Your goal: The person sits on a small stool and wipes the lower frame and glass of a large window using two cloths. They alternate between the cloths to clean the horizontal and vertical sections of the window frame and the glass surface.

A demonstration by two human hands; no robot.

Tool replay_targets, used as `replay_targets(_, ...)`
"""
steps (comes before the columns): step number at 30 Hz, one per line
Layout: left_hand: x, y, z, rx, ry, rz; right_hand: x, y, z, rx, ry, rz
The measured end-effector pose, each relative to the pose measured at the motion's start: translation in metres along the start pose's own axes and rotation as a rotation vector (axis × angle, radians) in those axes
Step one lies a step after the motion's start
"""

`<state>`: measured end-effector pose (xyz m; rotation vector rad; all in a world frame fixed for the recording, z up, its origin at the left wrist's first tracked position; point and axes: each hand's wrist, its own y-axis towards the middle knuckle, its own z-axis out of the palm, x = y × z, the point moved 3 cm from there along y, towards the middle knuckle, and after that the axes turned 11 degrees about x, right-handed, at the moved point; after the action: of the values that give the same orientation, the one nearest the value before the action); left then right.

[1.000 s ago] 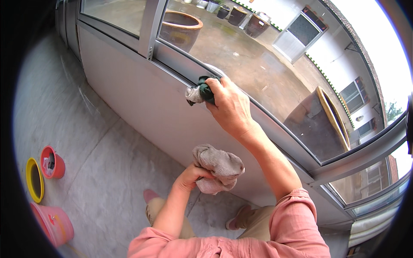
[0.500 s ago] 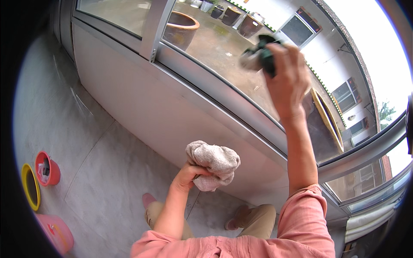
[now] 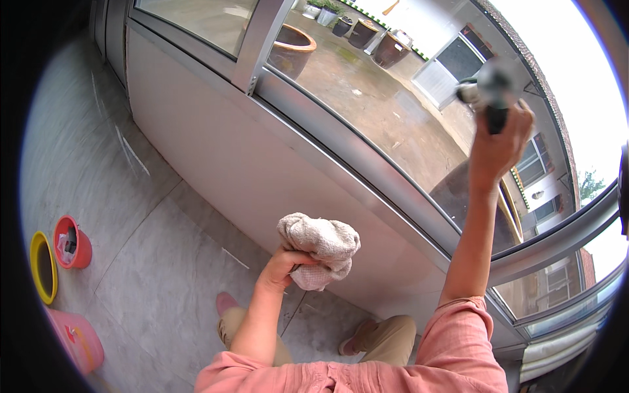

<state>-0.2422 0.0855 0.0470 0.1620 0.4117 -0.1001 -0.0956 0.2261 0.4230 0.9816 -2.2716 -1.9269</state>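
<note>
My right hand [image 3: 499, 145] is raised high against the window glass [image 3: 367, 98], fingers wrapped round a dark spray bottle [image 3: 488, 92]. My left hand [image 3: 278, 268] sits at waist height, fingers bunched on a beige cloth [image 3: 321, 249], near the metal frame [image 3: 354, 154]. Open tiled floor [image 3: 131, 223] lies left.

Motion blurs the dark object [image 3: 493, 92] in the right hand [image 3: 499, 141], its kind unreadable.

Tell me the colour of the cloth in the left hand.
Beige cloth, seen in the head view.
</note>
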Motion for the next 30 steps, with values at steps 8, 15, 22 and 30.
replay_targets(8,0.003,0.011,-0.006,0.061,-0.034,-0.018,0.063,-0.089,0.031,0.484,0.090,-0.489)
replay_targets(15,0.007,0.011,0.003,0.049,-0.020,-0.023,0.053,0.061,0.051,-0.080,-0.088,-0.155)
replay_targets(22,0.000,0.002,-0.003,-0.020,0.009,0.058,0.150,-0.013,0.094,0.327,0.071,-0.543)
replay_targets(30,0.005,0.003,0.012,0.019,-0.033,0.039,0.122,0.097,0.093,-0.074,-0.100,-0.321)
